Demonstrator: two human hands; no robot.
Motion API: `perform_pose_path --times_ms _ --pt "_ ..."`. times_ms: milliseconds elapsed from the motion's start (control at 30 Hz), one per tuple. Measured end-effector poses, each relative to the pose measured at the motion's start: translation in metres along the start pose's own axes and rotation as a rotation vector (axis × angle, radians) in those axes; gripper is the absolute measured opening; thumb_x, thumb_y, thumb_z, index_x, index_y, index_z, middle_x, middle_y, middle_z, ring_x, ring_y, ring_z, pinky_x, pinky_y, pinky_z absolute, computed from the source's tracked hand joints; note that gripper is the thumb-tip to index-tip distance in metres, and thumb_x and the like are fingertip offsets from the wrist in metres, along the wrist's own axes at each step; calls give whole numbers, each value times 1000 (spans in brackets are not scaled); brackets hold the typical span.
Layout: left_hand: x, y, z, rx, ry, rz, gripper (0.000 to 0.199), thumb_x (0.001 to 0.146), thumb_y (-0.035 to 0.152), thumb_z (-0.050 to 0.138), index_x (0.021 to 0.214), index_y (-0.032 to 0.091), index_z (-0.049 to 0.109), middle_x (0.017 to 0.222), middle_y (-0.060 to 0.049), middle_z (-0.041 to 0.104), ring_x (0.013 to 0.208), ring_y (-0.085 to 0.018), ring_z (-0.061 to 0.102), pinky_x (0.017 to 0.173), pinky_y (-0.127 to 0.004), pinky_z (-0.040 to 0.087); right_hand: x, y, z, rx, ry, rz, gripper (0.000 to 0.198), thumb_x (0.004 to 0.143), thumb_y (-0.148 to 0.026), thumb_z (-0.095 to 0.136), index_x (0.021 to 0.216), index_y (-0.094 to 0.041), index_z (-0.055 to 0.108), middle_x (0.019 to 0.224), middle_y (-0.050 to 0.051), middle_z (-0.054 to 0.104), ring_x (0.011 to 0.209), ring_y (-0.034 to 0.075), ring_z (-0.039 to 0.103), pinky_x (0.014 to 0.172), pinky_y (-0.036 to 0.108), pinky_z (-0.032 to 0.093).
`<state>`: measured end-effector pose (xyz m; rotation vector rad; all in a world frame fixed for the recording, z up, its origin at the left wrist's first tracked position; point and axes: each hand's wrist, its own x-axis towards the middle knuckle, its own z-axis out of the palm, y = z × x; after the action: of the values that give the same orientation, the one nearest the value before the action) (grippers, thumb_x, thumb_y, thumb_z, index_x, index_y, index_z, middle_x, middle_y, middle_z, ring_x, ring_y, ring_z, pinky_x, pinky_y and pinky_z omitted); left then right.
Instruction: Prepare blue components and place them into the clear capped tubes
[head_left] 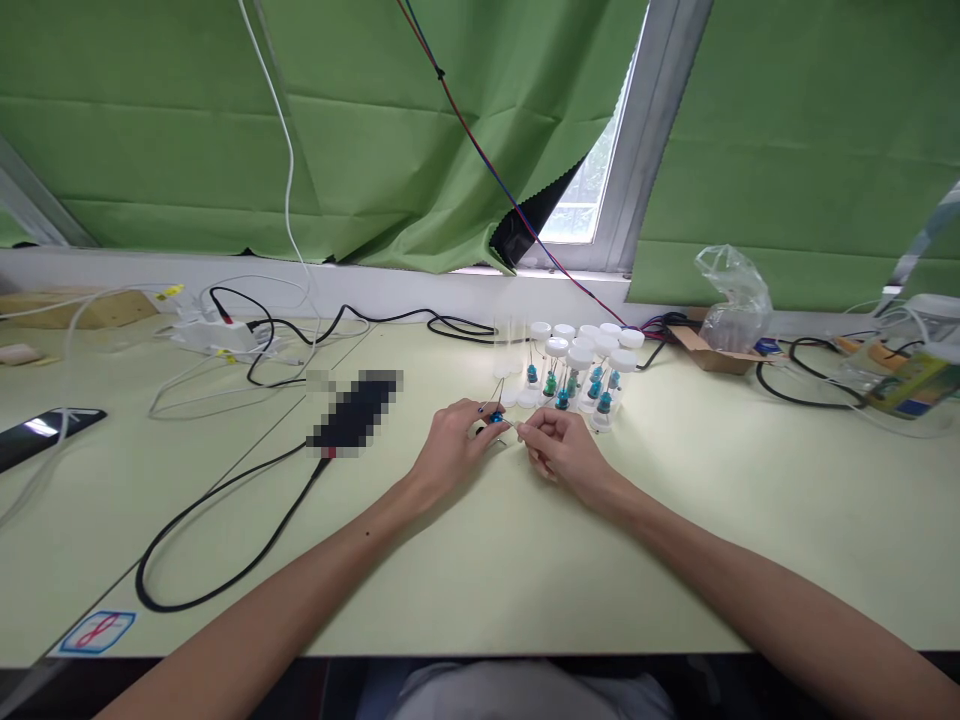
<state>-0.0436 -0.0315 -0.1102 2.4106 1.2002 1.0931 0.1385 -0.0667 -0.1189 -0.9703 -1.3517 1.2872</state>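
In the middle of the table, my left hand [452, 442] pinches a small blue piece [496, 417] between thumb and fingers. Thin dark wire-like stems rise from it. Close on its right, my right hand [564, 447] is closed, thumb against fingertips, at a thin pale strand running from the blue piece. What exactly the strand is cannot be made out. Just beyond my hands stand several clear tubes [602, 412] with white caps, each with a small teal or green piece inside. Uncapped clear tubes [510, 345] stand behind my left hand, close to a white cap [509, 397].
A black cable [142, 560] loops on the left, joined to a pixelated dark object [356, 412]. A phone [52, 437] and a white power strip [214, 335] lie farther left. At the back right sits a cardboard box [712, 352] with a plastic bag [739, 300].
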Motion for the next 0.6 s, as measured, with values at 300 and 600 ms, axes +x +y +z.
perform_pose_path --times_ms 300,600 --pt "0 1 0 -47 18 -28 25 88 35 58 102 20 72 95 -4 75 87 -21 67 85 -32 50 -2 -3 2 -75 -36 -42 38 81 -52 67 69 -18 54 52 -6 50 38 7 41 36 21 29" --pt "0 4 -1 -70 21 -49 27 87 35 56 102 20 73 99 -6 75 89 -21 68 86 -34 51 -5 -3 3 -202 -83 -67 41 89 -53 55 69 -18 63 51 -3 49 41 9 42 41 23 32"
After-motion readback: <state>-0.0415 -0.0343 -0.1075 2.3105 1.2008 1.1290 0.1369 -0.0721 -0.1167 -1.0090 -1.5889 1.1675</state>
